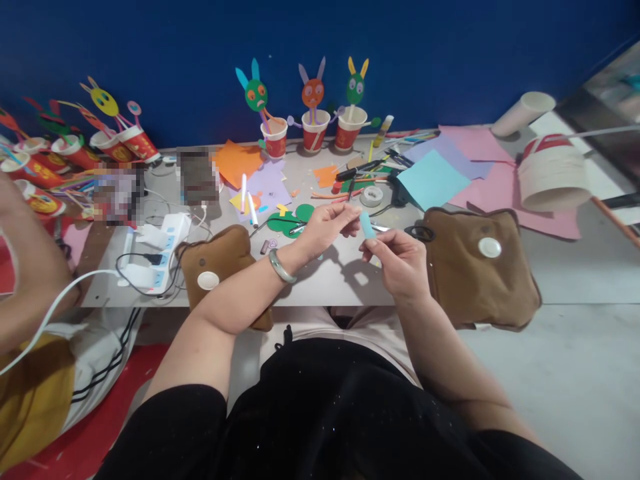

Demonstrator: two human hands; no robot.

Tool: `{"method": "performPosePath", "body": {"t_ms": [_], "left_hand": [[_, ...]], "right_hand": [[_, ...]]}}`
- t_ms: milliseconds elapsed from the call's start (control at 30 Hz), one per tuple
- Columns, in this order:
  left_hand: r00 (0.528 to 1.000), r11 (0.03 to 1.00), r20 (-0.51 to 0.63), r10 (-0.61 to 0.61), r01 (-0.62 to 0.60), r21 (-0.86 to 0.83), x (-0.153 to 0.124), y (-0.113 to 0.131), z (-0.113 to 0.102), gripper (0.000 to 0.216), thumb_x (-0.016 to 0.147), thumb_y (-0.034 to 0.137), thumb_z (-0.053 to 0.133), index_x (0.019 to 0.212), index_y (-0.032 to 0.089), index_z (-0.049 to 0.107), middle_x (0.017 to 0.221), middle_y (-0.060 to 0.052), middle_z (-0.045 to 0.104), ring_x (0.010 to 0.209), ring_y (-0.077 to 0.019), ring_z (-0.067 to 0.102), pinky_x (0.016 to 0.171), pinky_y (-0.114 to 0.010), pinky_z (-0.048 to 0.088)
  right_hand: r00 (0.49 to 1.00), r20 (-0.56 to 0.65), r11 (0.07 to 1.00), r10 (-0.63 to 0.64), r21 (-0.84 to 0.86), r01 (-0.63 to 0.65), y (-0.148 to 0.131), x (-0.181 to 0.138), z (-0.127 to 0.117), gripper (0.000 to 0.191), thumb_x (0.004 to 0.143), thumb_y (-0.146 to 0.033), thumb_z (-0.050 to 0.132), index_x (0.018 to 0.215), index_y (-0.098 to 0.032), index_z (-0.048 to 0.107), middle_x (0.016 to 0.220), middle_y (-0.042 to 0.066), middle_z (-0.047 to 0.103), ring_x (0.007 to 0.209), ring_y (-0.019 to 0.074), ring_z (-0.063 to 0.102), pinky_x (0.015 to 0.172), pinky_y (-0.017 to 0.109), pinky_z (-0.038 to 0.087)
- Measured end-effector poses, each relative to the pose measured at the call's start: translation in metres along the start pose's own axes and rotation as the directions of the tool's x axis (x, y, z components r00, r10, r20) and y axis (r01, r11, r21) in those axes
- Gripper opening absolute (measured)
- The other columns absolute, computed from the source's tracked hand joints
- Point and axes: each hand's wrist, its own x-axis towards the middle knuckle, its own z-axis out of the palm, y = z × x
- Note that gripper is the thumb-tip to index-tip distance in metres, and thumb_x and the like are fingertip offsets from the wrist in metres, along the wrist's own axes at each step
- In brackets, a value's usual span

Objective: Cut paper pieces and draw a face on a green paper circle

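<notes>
My right hand (400,261) pinches a small light-blue paper strip (367,225) with a rounded tip between thumb and fingers, above the table's front part. Close beside the strip's upper end, my left hand (327,230) has its thumb and forefinger pressed together; whatever may be between them cannot be made out. Below and behind my left hand lie green paper circles (304,213) and a pair of scissors, partly covered by the hand. A roll of clear tape (371,195) rests just beyond my fingertips.
Three red paper cups (314,137) with paper-faced figures stand along the blue wall. Brown cushioned pouches (483,280) lie at the front edge on both sides. A power strip (170,250) with cables is at left, near another person's arm (30,267). Coloured paper (434,179) covers the right back.
</notes>
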Motion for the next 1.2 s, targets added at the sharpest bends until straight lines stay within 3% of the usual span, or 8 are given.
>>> {"method": "performPosePath", "body": {"t_ms": [233,400,633,800,1200], "left_hand": [[0.992,0.993,0.126,-0.012,-0.002,0.116,-0.002,0.006,-0.004,0.052,0.065,0.054,0.103,0.067,0.017,0.067,0.066,0.002,0.064,0.066,-0.0096,0.056,0.067,-0.029,0.043],[1.0,0.996,0.002,-0.012,0.012,0.091,0.001,0.007,-0.005,0.047,0.072,0.044,0.101,0.065,0.018,0.063,0.063,0.004,0.061,0.064,-0.0083,0.051,0.067,-0.028,0.041],[0.998,0.999,-0.054,-0.027,0.029,0.033,0.0,0.006,-0.003,0.046,0.076,0.043,0.098,0.062,0.017,0.062,0.062,0.004,0.063,0.063,-0.0085,0.053,0.068,-0.027,0.042],[0.997,0.999,-0.062,-0.041,0.041,0.004,-0.001,0.007,-0.001,0.048,0.076,0.043,0.099,0.061,0.018,0.061,0.06,0.004,0.062,0.062,-0.009,0.053,0.067,-0.028,0.043],[0.989,0.999,-0.148,0.031,-0.028,0.022,0.001,0.012,-0.003,0.054,0.064,0.055,0.102,0.06,0.02,0.061,0.059,0.006,0.061,0.062,-0.008,0.051,0.068,-0.027,0.044]], "right_hand": [[1.0,-0.007,0.999,0.01,-0.04,-0.01,-0.008,0.008,0.005,0.043,0.075,-0.054,0.097,0.068,-0.022,0.07,0.063,0.0,0.071,0.052,0.0131,0.063,0.054,0.028,0.056],[0.999,0.044,0.998,0.019,-0.057,-0.016,-0.005,0.013,0.007,0.035,0.069,-0.043,0.1,0.078,-0.021,0.073,0.073,0.001,0.076,0.058,0.0147,0.067,0.057,0.031,0.062],[1.0,0.018,0.999,0.014,-0.031,-0.014,-0.005,0.019,0.018,0.042,0.074,-0.055,0.098,0.081,-0.021,0.073,0.079,0.003,0.079,0.062,0.0141,0.068,0.061,0.03,0.062],[1.0,0.022,0.999,-0.023,-0.042,0.024,-0.007,0.022,0.019,0.05,0.076,-0.065,0.094,0.076,-0.022,0.07,0.074,0.003,0.076,0.06,0.0146,0.066,0.06,0.031,0.059],[1.0,0.022,1.0,-0.016,0.002,0.015,-0.006,0.021,0.017,0.05,0.074,-0.062,0.096,0.067,-0.024,0.063,0.061,-0.002,0.068,0.054,0.0142,0.061,0.057,0.031,0.055]]}}
